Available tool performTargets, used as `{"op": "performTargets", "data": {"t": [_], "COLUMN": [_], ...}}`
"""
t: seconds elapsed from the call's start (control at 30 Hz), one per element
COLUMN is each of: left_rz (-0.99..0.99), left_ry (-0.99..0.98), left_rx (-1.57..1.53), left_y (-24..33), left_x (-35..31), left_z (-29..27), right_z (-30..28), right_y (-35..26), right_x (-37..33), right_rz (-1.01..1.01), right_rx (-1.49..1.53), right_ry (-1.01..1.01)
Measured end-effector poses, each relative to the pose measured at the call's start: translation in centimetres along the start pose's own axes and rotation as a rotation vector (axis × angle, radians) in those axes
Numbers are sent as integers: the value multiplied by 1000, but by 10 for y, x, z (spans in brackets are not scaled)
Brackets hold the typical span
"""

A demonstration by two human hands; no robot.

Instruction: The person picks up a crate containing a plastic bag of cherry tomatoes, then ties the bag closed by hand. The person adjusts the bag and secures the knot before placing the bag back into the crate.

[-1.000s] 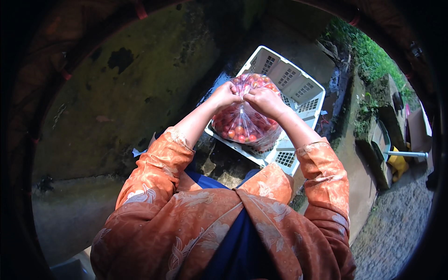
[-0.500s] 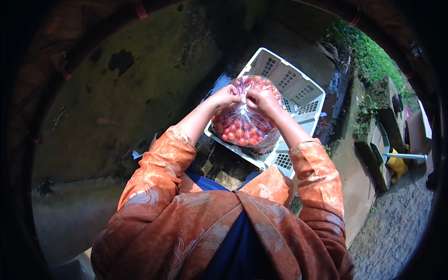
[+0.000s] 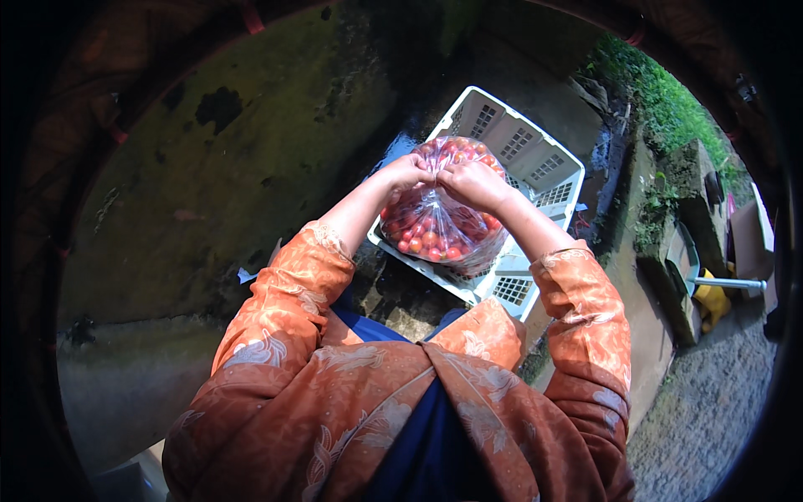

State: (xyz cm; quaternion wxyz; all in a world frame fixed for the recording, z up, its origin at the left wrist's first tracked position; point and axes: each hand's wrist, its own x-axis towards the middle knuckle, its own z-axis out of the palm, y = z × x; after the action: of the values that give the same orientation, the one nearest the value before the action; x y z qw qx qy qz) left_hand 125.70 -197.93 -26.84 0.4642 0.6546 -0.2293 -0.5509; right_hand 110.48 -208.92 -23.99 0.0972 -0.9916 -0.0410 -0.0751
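A clear plastic bag (image 3: 435, 219) full of small red tomatoes (image 3: 430, 239) sits in a white plastic crate (image 3: 548, 138) with slotted walls. Its gathered neck is pinched between both my hands, which meet over the top of the bag. My left hand (image 3: 408, 173) is closed on the neck from the left. From the right, my right hand (image 3: 473, 184) grips the same gathered plastic, knuckles up. The fingertips of both hands are partly hidden, so how the plastic is twisted there cannot be made out.
The crate stands tilted on a damp, stained concrete floor (image 3: 251, 209). Beyond a low concrete edge at the right are green plants (image 3: 669, 100), a dustpan-like thing with a pale blue handle (image 3: 728, 283), a yellow item (image 3: 711, 303) and gravelly ground (image 3: 703, 410).
My right hand has turned knuckles-up and come closer to my left at the bag's neck. My right elbow has swung slightly outward. The bag and crate have hardly moved.
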Motion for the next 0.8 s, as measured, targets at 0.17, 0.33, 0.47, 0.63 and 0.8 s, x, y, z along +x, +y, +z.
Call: {"op": "performTargets", "data": {"t": [0.17,0.33,0.47,0.63,0.8], "left_rz": [-25,51,193,318,680], "left_ry": [-54,-62,-95,-96,139], "left_rx": [-118,-181,59,177,850], "left_y": [0,5,5,8,21], "left_x": [-7,-24,-26,-31,-57], "left_z": [-4,-9,-6,-2,6], "right_z": [1,-8,-10,5,9], "right_y": [5,16,5,-23,-31], "right_x": [2,-8,-18,-20,-16], "right_rz": [52,487,463,294,516], "right_rx": [42,366,674,564,810], "right_ry": [42,262,325,340,361]}}
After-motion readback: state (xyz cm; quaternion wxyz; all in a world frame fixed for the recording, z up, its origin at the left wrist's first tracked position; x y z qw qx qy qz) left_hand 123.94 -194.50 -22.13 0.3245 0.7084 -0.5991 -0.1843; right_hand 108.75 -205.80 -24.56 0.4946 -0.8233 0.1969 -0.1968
